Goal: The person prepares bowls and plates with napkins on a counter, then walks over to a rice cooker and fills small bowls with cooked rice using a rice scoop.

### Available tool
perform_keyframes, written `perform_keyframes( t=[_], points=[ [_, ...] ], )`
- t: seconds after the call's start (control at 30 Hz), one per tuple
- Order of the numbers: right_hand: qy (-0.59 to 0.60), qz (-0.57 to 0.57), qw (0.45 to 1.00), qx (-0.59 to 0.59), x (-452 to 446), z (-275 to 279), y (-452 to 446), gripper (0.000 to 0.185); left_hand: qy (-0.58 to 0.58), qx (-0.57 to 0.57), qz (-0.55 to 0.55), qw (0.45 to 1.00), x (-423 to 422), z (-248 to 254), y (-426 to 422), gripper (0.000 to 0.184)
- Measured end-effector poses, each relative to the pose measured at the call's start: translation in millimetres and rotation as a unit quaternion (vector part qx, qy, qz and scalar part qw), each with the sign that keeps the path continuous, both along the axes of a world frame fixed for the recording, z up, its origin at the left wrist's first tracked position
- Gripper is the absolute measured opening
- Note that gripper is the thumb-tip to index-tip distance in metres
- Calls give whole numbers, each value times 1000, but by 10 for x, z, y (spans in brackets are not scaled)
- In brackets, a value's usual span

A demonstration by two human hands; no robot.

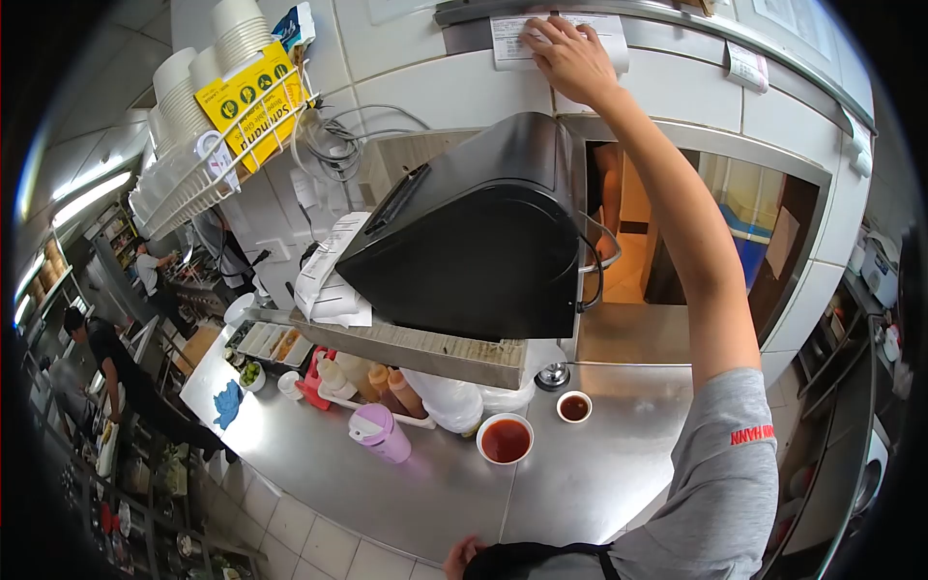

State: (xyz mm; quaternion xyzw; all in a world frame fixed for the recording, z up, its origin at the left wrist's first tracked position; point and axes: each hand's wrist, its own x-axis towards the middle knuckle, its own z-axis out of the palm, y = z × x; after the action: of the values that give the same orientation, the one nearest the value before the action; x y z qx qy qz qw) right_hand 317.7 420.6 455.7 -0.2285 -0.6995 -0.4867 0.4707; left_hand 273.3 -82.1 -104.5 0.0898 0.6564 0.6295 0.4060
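My right hand (572, 60) is raised high against the wall, its fingers spread over a white paper slip (607, 37) at the metal rail (667, 37). Another printed slip (510, 43) hangs just left of the fingers. At the bottom edge my left hand (462, 557) shows only in part, low beside the dark apron, and most of its fingers are hidden. On the steel counter (435, 512) in front of me stand a white bowl of red sauce (506, 440), a small cup of dark sauce (574, 407) and a lilac tumbler (379, 432).
A bulky black machine (474, 242) sits on a shelf (435, 350), with printed slips (333, 275) beside it. Under it are squeeze bottles (402, 391), a call bell (552, 376) and plastic bags. A pass-through window (667, 333) opens right. Several people work at far left, including one in black (114, 353).
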Motion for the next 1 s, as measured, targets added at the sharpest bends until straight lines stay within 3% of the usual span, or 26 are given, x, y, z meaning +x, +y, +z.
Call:
perform_keyframes(
  t=[0.13,0.23,0.3,0.37,0.43,0.53,0.6,0.7,1.0],
  points=[
    [41,81,993,81,325,55,-201,30,62,-66,-11,996,33,79,85,30],
    [159,133,977,-52,765,113,-137,32,104,-111,-10,988,64,127,105,28],
    [212,75,973,46,1204,82,211,32,127,-136,-8,983,97,147,118,27],
    [275,52,957,73,1650,41,406,31,146,-155,-2,977,132,161,142,26],
    [336,-79,938,47,1938,-17,511,31,152,-179,8,972,173,178,184,25],
    [271,42,961,35,2158,-139,771,38,103,-249,45,962,270,139,192,24],
    [258,117,958,42,2179,-178,767,42,168,-219,25,961,259,195,208,23],
    [285,20,958,33,2195,-172,871,43,221,-199,11,955,279,265,230,23],
    [210,23,978,-1,1432,-244,455,36,285,-207,-15,936,394,534,218,21]
  ],
)
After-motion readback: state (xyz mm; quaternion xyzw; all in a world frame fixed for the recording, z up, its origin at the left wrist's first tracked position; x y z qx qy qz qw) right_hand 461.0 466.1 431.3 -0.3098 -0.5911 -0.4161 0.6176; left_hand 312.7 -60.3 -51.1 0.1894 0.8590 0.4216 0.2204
